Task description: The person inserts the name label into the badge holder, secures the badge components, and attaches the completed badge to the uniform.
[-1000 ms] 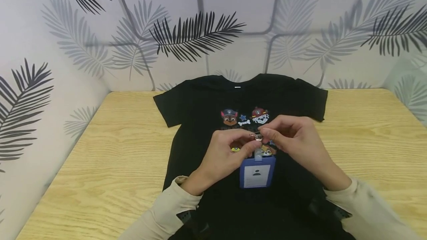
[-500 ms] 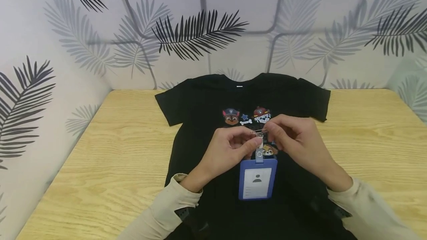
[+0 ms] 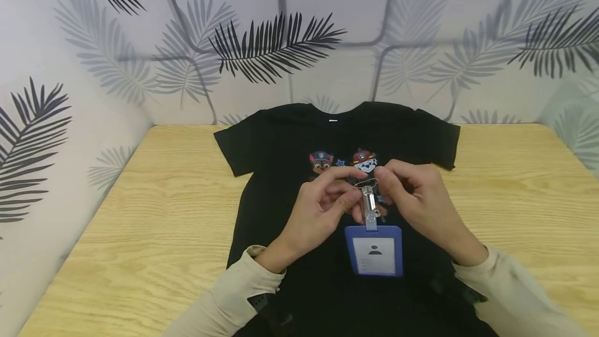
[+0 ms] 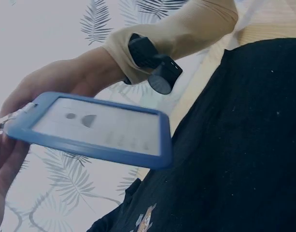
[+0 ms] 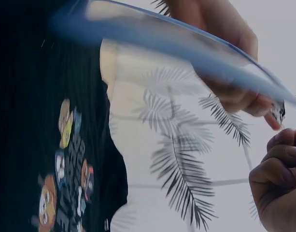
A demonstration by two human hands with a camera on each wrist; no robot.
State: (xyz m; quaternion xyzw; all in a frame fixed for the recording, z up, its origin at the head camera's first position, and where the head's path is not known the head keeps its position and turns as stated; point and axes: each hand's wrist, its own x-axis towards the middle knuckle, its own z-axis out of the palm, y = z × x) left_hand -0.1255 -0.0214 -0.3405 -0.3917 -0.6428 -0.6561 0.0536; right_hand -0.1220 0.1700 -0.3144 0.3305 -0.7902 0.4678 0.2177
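Note:
A blue badge holder [image 3: 374, 251] with a white card hangs below both hands, over a black T-shirt [image 3: 290, 139]. A clear strap and a metal clip [image 3: 369, 199] join it to an open safety pin [image 3: 366, 183]. My left hand [image 3: 323, 199] pinches the pin and clip at their left side. The thumb and forefinger of my right hand [image 3: 414, 189] pinch the pin's right end; the exact contact is partly hidden. In the left wrist view the badge holder [image 4: 90, 128] hangs before the right hand [image 4: 61, 77]. The right wrist view shows it blurred, edge-on.
The T-shirt lies spread on a wooden table [image 3: 164, 196], its printed cartoon dogs [image 3: 321, 161] partly covered by the hands. Behind stands a wall covering [image 3: 327, 82] with a leaf pattern. A dark wrist device [image 4: 160, 72] sits on the right arm.
The badge holder has swung and turned, hanging lower and further right than before. The left fingers have shifted, baring more of the clip. The right hand has drawn slightly right along the pin.

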